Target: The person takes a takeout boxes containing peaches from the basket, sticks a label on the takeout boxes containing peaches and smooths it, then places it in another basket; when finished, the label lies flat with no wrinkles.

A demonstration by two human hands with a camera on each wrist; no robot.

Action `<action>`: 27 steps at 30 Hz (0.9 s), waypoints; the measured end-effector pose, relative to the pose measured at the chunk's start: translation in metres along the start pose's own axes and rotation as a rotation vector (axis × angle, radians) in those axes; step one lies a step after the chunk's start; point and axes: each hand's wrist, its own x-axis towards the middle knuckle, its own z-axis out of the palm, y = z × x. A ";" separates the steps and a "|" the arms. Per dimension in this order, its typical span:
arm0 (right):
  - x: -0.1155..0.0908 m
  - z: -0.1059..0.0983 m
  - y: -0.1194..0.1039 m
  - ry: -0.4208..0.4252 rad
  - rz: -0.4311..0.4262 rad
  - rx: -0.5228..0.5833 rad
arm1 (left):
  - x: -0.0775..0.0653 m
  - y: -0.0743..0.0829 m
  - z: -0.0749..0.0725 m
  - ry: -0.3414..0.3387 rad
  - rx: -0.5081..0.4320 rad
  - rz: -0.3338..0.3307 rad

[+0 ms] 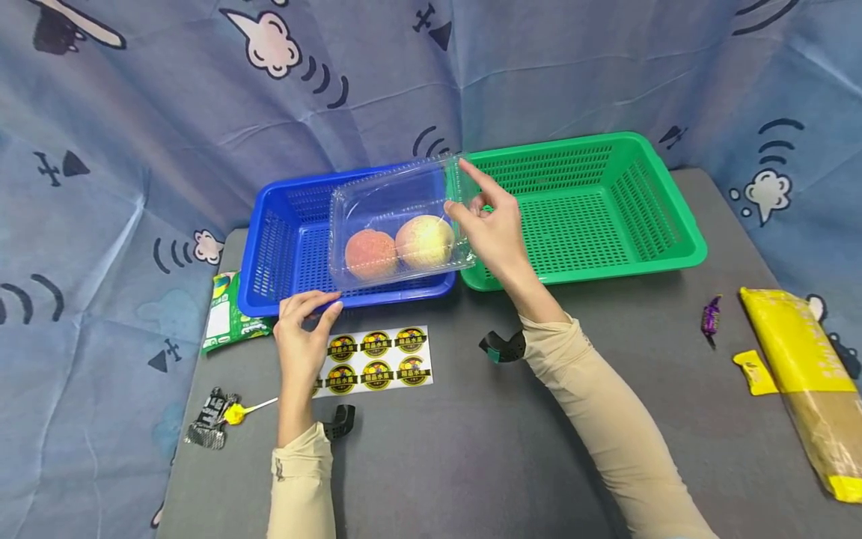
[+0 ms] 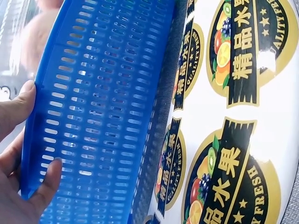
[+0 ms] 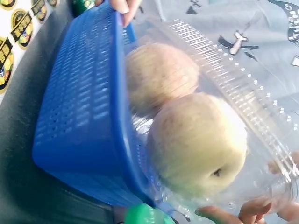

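My right hand [image 1: 494,228] grips the right end of a clear plastic box [image 1: 397,187], tilted over the blue basket [image 1: 269,224]. Inside the box lie two peaches, a redder peach [image 1: 370,253] and a paler peach [image 1: 424,241]. In the right wrist view the paler peach [image 3: 198,144] is nearest, and fingertips [image 3: 256,209] show at the box's lower edge. My left hand [image 1: 301,337] holds the front rim of the blue basket. From the left wrist, its fingers [image 2: 46,186] lie against the slotted wall [image 2: 93,112].
A green basket [image 1: 566,232] stands right of the blue one. On the grey table are a sticker sheet [image 1: 377,363], a green snack packet [image 1: 229,314], a yellow lollipop [image 1: 236,414], a black wrapper [image 1: 210,419], purple [image 1: 711,318] and yellow candies [image 1: 756,372], and a long yellow packet [image 1: 808,374].
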 end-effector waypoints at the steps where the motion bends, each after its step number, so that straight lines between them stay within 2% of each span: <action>1: -0.001 -0.003 -0.001 0.005 0.005 0.002 | 0.000 0.000 0.000 0.001 0.002 0.001; 10: -0.013 -0.040 -0.001 0.051 0.052 0.103 | -0.002 0.000 -0.001 -0.003 0.009 -0.009; 16: -0.029 -0.076 0.001 0.105 0.042 0.165 | -0.002 0.002 0.001 -0.007 0.003 -0.008; 20: -0.040 -0.099 0.004 0.152 0.065 0.268 | -0.002 0.003 0.002 -0.013 -0.005 -0.019; 27: -0.062 -0.125 0.008 0.166 0.077 0.320 | -0.001 0.003 0.000 0.005 0.004 -0.007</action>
